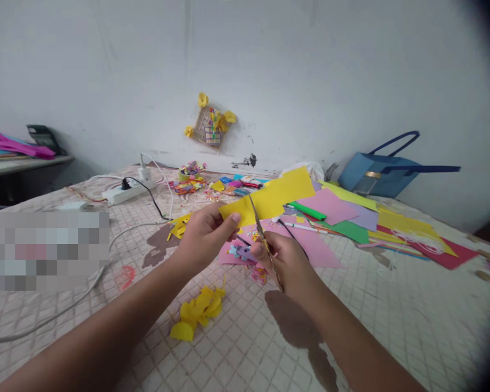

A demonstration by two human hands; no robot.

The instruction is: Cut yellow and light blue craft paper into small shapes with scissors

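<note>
My left hand (206, 234) pinches the near left end of a strip of yellow paper (296, 188), thumb on top. In my right hand (288, 264) is a pair of scissors (259, 228), its blades across the strip close to the left fingertips. Both hands are raised over the middle of the table. Below and left of them lies a loose heap of cut yellow paper pieces (200, 310). A pink sheet (318, 253) with small colourful bits on it lies beneath the hands, partly hidden by them.
Coloured paper sheets (363, 231) are spread at the right, before a blue bag (381, 174). A white power strip (128, 191) with cables stands at the left. Pens and scraps lie along the back. A decorated frame (207, 128) hangs on the wall.
</note>
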